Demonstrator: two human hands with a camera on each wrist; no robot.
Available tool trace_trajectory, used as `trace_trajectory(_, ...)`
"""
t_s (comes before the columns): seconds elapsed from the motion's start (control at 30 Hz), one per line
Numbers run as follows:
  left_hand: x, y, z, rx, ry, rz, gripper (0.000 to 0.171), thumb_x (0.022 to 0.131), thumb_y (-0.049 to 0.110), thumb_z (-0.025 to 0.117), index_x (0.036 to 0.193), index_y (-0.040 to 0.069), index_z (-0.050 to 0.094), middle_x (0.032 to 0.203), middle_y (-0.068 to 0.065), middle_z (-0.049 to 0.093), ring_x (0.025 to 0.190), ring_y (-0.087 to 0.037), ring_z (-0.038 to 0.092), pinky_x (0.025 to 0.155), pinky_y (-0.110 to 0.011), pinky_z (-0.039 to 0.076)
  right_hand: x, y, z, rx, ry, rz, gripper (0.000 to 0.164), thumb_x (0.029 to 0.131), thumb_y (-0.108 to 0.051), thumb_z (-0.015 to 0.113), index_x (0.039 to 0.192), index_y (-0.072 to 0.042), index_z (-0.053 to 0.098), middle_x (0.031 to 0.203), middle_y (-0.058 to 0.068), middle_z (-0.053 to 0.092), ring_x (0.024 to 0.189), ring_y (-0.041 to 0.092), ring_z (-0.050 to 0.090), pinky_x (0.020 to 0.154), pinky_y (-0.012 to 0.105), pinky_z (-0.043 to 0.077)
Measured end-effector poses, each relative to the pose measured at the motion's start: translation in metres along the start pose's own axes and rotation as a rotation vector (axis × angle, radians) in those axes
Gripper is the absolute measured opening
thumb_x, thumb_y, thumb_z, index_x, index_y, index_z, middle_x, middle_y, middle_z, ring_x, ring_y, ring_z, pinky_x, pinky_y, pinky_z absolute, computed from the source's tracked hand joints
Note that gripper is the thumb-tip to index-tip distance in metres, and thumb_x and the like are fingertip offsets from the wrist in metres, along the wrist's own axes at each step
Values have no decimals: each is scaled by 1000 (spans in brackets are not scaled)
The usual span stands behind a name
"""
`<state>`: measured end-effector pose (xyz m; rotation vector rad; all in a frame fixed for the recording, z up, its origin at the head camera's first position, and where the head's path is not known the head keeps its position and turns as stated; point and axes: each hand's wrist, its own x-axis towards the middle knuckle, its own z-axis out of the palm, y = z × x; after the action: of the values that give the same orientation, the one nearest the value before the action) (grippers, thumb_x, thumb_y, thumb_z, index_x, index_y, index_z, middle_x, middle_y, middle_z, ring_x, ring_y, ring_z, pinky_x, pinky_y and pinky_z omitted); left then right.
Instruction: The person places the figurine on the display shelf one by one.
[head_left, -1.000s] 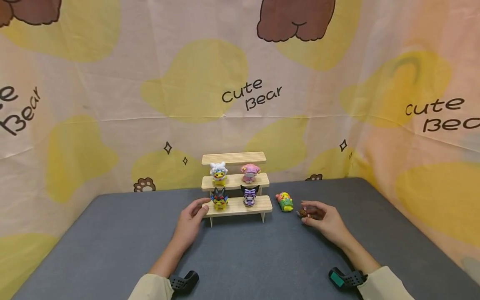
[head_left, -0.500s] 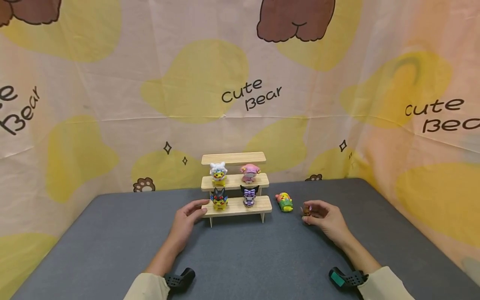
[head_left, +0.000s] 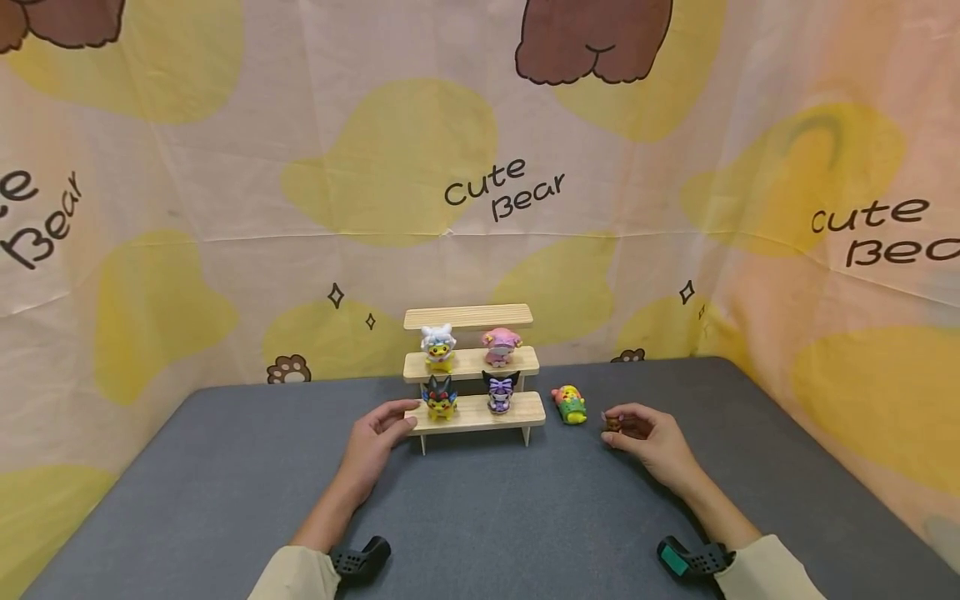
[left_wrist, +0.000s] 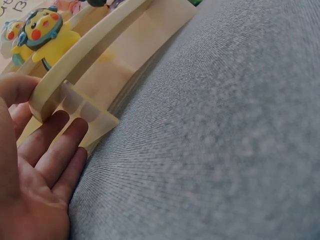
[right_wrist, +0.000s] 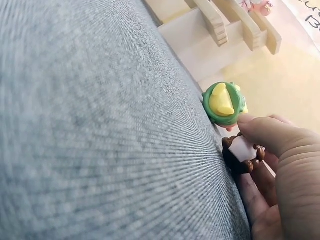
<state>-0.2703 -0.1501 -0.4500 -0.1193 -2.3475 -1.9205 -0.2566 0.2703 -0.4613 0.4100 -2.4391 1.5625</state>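
A three-tier wooden display shelf stands at the middle of the table. My left hand grips the left end of its lowest board, fingers under the edge in the left wrist view. Nearest that hand, a yellow figurine with a dark eared hood stands on the board. My right hand pinches a small brown figurine with a white patch, low over the table, between thumb and fingers. Just left of it, a green and yellow figurine lies on the table, its base facing the right wrist camera.
A purple figurine with black ears shares the lowest board. The middle board holds a white-hooded figurine and a pink figurine. Behind the grey table hangs a printed cloth.
My left hand has drawn back slightly to the left, still at the board's end. The right hand has shifted a little to the right with the brown figurine.
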Motion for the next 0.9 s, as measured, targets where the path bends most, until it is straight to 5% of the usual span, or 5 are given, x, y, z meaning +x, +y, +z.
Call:
trace_trajectory(0.27, -1, 2, 1, 21, -41, 26, 33, 97, 21, 68, 127, 8, 68, 134, -11, 68, 130, -19, 59, 95, -14, 46, -2, 0, 0, -6, 12, 7, 35, 88, -9, 78, 119, 3, 68, 113, 25, 72, 88, 1, 70, 76, 22, 58)
trace_trajectory(0.6, -1, 3, 3, 33, -32, 13, 32, 98, 22, 67, 127, 9, 69, 134, -10, 68, 125, -15, 61, 91, -13, 46, -7, 0, -3, 40, 7, -19, 32, 91, -6, 73, 120, 5, 67, 114, 30, 69, 85, 5, 71, 74, 27, 60)
trace_trajectory(0.9, 1, 0, 3, 38, -16, 21, 31, 97, 22, 69, 126, 10, 70, 132, -10, 69, 111, -1, 63, 89, -16, 48, 3, -9, -8, 31, 57, 51, 34, 90, -11, 76, 122, -1, 69, 119, 27, 70, 91, -1, 70, 79, 20, 57)
